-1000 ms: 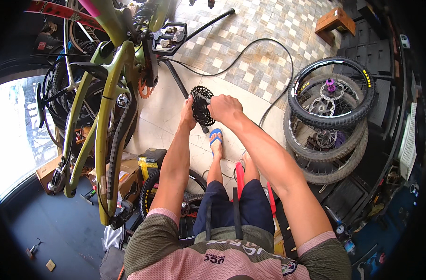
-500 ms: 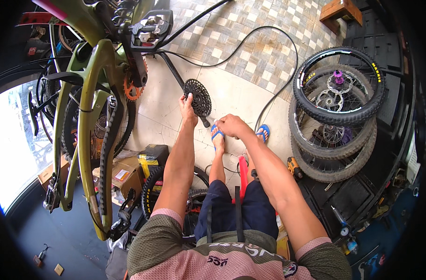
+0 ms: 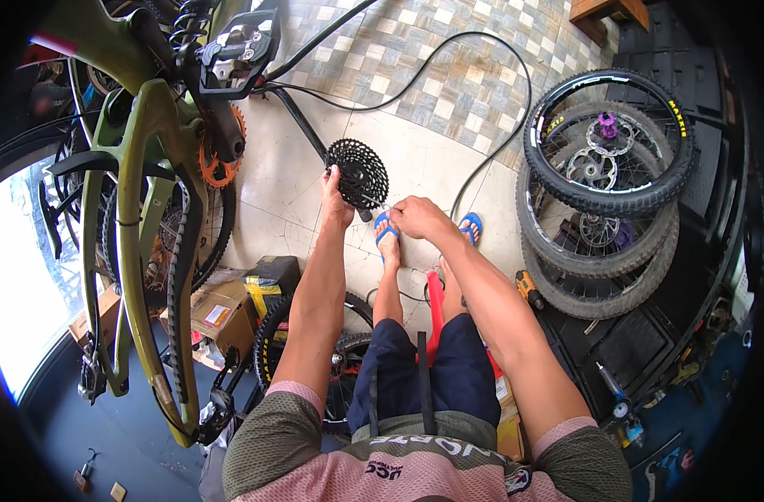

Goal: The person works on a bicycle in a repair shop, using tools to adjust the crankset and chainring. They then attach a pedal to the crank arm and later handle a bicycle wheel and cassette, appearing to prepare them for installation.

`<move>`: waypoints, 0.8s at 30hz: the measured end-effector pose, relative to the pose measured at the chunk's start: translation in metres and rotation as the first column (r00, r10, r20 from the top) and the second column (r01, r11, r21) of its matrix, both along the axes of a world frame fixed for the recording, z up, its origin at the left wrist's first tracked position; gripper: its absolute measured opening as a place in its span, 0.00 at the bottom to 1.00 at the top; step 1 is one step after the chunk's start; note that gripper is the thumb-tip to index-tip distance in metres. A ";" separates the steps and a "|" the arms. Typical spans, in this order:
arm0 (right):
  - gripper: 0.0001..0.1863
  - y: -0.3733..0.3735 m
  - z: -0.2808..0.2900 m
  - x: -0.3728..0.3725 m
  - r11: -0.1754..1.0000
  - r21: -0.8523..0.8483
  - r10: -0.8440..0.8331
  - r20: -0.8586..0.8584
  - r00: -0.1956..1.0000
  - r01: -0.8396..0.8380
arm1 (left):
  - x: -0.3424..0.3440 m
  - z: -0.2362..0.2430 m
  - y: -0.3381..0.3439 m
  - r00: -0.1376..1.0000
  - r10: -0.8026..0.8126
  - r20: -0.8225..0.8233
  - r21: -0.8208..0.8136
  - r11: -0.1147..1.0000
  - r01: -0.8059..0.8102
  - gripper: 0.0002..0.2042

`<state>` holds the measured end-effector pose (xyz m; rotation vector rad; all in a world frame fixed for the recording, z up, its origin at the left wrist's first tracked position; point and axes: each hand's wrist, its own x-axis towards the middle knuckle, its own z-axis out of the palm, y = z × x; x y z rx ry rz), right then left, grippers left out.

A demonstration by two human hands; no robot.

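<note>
A black bicycle cassette (image 3: 358, 170) is in my left hand (image 3: 336, 205), whose fingers close on its left edge with the thumb along the rim. Its toothed face is tilted up toward me. To its right, my right hand (image 3: 418, 218) is closed in a pinch, the fingertips pointing at the cassette's lower right side. A thin, light-coloured sliver (image 3: 377, 202) runs from those fingertips to the cassette. It is too small for me to name, and the fingers cover part of it.
An olive bike frame (image 3: 135, 192) with an orange chainring (image 3: 223, 149) hangs at the left. Stacked wheels (image 3: 537, 226) stand right, beside a yellow-black power drill (image 3: 529, 290). A black hose (image 3: 482, 167) curves across the floor. Cardboard boxes (image 3: 223, 314) and another wheel (image 3: 269, 343) sit lower left.
The cassette has turned to show its face more fully. My right hand has shifted slightly left and down, and the light sliver between it and the cassette is now plainer.
</note>
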<state>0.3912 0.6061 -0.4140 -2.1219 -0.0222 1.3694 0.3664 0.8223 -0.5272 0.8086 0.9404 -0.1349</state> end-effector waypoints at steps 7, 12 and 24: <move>0.21 0.004 0.011 0.018 0.992 -0.128 0.024 0.143 0.989 -0.005 | -0.005 0.002 0.005 0.998 -0.051 0.025 -0.103 0.993 0.053 0.23; 0.20 0.011 0.016 0.021 0.999 -0.017 -0.048 0.121 0.992 0.050 | -0.011 -0.003 0.008 0.998 -0.052 0.040 -0.180 0.982 0.059 0.23; 0.20 0.009 0.034 0.034 0.990 0.137 -0.017 -0.087 0.996 0.028 | -0.022 0.004 0.005 0.996 -0.077 0.043 -0.270 0.959 0.086 0.27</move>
